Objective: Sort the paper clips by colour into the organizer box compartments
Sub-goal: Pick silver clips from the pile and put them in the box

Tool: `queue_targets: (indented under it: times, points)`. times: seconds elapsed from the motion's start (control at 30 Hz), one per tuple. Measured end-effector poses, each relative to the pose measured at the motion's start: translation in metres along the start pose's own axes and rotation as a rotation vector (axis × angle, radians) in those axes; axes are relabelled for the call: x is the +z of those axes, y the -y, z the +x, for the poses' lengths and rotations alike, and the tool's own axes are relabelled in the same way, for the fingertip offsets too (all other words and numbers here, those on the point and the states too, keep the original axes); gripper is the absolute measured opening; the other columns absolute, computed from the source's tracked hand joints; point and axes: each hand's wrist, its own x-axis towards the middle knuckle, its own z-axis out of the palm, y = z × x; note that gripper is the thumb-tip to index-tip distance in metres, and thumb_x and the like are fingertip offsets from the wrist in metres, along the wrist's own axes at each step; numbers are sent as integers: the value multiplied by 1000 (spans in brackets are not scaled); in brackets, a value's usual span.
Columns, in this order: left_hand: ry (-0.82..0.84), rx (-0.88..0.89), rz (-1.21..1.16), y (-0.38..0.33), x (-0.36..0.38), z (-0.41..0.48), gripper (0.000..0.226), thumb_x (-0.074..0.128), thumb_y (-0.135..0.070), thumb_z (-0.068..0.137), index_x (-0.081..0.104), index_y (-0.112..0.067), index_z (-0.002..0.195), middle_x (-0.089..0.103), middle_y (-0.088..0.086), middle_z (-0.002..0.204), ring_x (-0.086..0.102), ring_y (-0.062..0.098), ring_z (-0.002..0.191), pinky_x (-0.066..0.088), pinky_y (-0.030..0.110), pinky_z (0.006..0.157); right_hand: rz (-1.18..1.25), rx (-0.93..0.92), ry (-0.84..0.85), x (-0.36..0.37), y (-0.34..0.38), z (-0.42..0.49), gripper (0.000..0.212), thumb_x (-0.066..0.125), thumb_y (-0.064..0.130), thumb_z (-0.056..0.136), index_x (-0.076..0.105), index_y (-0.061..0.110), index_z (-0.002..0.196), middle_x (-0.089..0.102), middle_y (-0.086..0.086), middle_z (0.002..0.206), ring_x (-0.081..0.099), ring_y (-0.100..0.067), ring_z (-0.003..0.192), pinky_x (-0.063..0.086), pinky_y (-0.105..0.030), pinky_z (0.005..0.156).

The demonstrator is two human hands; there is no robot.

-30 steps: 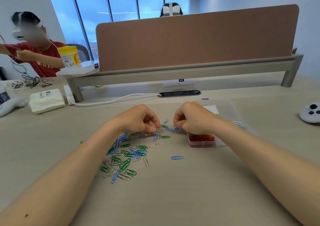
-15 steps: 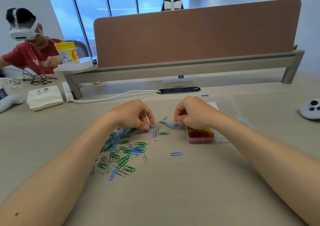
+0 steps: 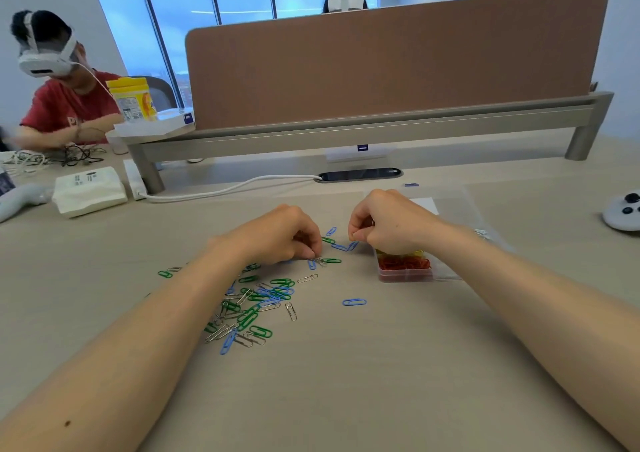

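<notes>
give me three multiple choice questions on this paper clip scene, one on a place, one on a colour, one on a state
1. Where does the organizer box sit relative to the loose clip pile?
A. to its right
B. to its left
C. on top of it

2. What colour are the clips in the box's nearest compartment?
A. blue
B. red
C. green

3. What is the left hand doing?
A. lying flat and open on the table
B. raised high, away from the clips
C. fingertips pinched down at clips on the table

Answers:
1. A: the box lies right of the pile, just below the right hand.
2. B: the nearest compartment holds a red mass, with yellow showing behind it.
3. C: its curled fingers meet at a small silver and blue cluster on the table.
</notes>
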Motion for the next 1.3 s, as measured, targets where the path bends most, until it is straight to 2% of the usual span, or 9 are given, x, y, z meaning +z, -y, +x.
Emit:
queue_targets:
  times: [0.07,0.2,0.33,0.6,0.77,0.93,1.03,1.17,1.3]
  points:
    - [9,-12,1,1,0,0,12,71,-9,85,73,-21,84,70,1,85,58,1,60,52,21,64,-1,1,-2,0,0,0,15,62,12,90,73,18,82,65,9,79,56,-3,76,45,-24,70]
    - [5,-27,-24,3,-3,-2,9,70,-17,87,73,-26,85,72,-4,84,67,17,76,56,37,74,-2,6,-14,-2,-1,0,14,62,12,89,73,18,82,63,13,76,55,-2,75,45,-25,71]
    - [9,6,-37,-8,-2,-2,11,76,-32,82,75,-25,89,72,-11,86,65,9,82,55,31,76,-2,2,-15,-3,-1,-1,15,62,12,89,73,18,83,63,15,76,55,0,75,45,-25,71]
    - [55,-17,38,-21,2,1,2,75,-20,83,73,-18,84,72,-1,81,63,14,75,52,29,73,3,3,-10,-5,-1,0,15,63,13,90,70,21,79,61,14,74,54,-1,73,40,-22,66]
    - [90,-11,110,-29,5,1,8,67,-10,84,67,-15,78,67,-1,74,53,5,62,46,21,65,8,-1,-9,-4,0,0,15,62,11,90,70,19,80,60,16,73,55,-1,73,40,-19,63]
    - [-39,2,19,-32,-4,0,10,66,-11,84,66,-15,76,68,-2,74,58,11,67,48,26,65,28,12,-53,-19,-5,-9,17,62,11,90,71,19,78,60,19,68,56,-1,64,37,-13,54]
    - [-80,63,-70,-44,-9,2,12,69,-10,85,66,-16,76,70,-4,71,62,12,67,51,27,67,52,71,-75,-36,-23,-25,17,63,12,91,72,17,77,69,6,73,63,-7,61,42,-12,50]
    - [-84,104,-99,-68,-15,13,13,69,-10,87,66,-17,76,70,-5,69,66,9,66,54,23,66,97,180,-124,-56,-59,-53,16,66,13,91,72,17,77,72,-3,74,62,-4,52,50,-21,53]
    - [-83,148,-59,-111,-7,41,13,67,-12,87,67,-18,75,65,-9,68,56,0,60,42,11,57,133,248,-116,-69,-91,-84,11,70,7,87,77,12,81,73,-10,70,63,-16,60,57,-35,69]
